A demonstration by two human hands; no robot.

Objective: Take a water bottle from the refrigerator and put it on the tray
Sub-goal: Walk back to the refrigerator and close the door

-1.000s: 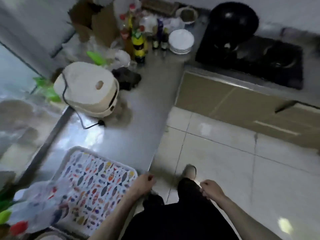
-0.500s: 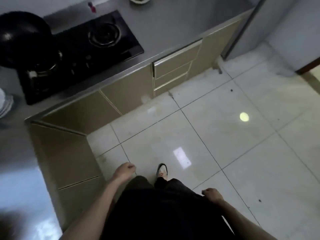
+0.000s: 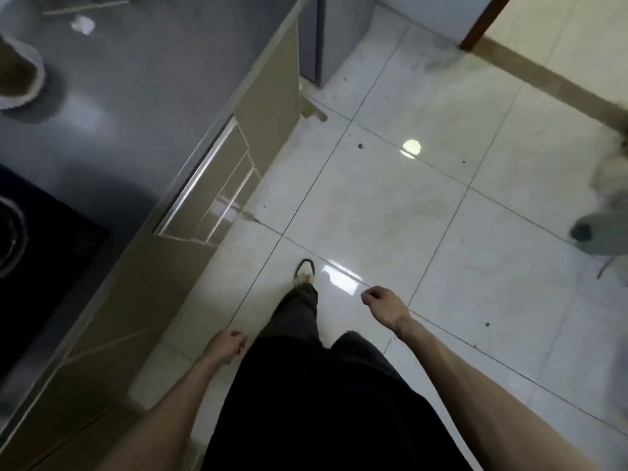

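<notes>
**View swung right along the counter; both hands empty, no bottle in shot**

Diff vs the earlier frames: the tray with the fish pattern, the rice cooker and the wok are out of frame. The hob has slid to the left edge, only a corner of the black cooktop (image 3: 40, 232) and part of one burner ring show. The grey countertop (image 3: 136, 79) now runs diagonally up to the top of the shot. A grey appliance side (image 3: 314, 39), possibly the refrigerator, cannot tell for sure, now stands just past the counter end. Right arm has swung forward, left has dropped back beside the hip.

Hands: left hand (image 3: 226, 345) loosely curled, holding nothing, close to the left thigh. Right hand (image 3: 382, 305) loosely curled, holding nothing, out over the floor ahead of the right leg.

Water bottle: not visible anywhere. Tray: not in view.

Edges/room: beige cabinet front (image 3: 217, 198) bounds the left side, its steel lip running bottom-left to top-centre. The tiled floor (image 3: 390, 205) is open ahead and to the right. A brown threshold strip (image 3: 543, 79) crosses the top right, dark door frame (image 3: 482, 22) above it. A blurred grey-white object (image 3: 601, 232) sits at the right edge, cannot identify.

Counts: 2 hands, 1 shoe (image 3: 304, 273) visible, stepping forward, 1 bowl-like dish (image 3: 20, 79) on the counter at the left edge, 3 stacked drawer fronts in the cabinet, 2 light reflections on the tiles.
</notes>
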